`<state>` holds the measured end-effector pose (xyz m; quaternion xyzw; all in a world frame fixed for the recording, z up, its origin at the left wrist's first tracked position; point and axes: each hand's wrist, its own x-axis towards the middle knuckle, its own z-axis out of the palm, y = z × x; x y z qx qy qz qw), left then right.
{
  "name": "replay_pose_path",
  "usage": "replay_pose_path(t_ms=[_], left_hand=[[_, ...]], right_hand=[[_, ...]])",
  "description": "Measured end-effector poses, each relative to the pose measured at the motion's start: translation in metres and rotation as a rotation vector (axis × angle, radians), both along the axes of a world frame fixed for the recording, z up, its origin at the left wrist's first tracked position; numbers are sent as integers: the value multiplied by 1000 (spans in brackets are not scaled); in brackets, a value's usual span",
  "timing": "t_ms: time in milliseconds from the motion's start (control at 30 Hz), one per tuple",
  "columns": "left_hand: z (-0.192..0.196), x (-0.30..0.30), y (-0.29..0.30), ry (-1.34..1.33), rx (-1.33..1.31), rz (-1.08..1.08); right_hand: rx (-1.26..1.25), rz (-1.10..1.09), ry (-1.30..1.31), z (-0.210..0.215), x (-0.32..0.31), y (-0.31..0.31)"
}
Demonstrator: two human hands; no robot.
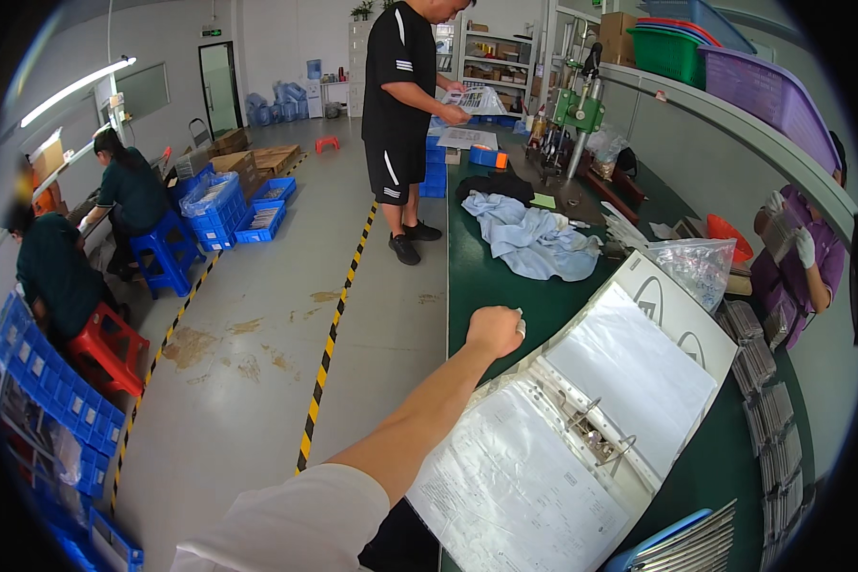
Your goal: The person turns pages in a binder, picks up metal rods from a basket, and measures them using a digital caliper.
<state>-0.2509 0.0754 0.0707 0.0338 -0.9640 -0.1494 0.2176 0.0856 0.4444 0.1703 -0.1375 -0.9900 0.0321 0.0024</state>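
Note:
My left hand is closed in a fist above the left edge of the green-topped bench, just past the ring binder. A small whitish bit shows at its fingers, too small to name. The open ring binder lies on the bench in front of me, its metal rings showing. A printed sheet in a clear sleeve covers its left side, and a blank-looking white sheet lies on its right side. My left arm reaches in from below in a pale short sleeve. My right hand is out of the picture.
Beyond the binder lie a crumpled light-blue cloth and a green press. Stacked metal parts line the right edge; a blue tray sits nearby. A person in black stands at the bench's far end; another in purple works at right.

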Motion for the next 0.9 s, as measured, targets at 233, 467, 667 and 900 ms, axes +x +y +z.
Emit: replay_pose_path(t_ms=[233,467,667,900], left_hand=[[0,-8,11,-72,-87,4],[6,-13,-11,-12,-109,11],[-2,-69,-56,112,554,-359],[114,7,189,92,477,-1029]], right_hand=[[84,33,162,-7,2,-1],[-28,62,290,-19,-19,5],[-43,50,299,-13,-12,12],[-179,52,323,-23,5,17]])
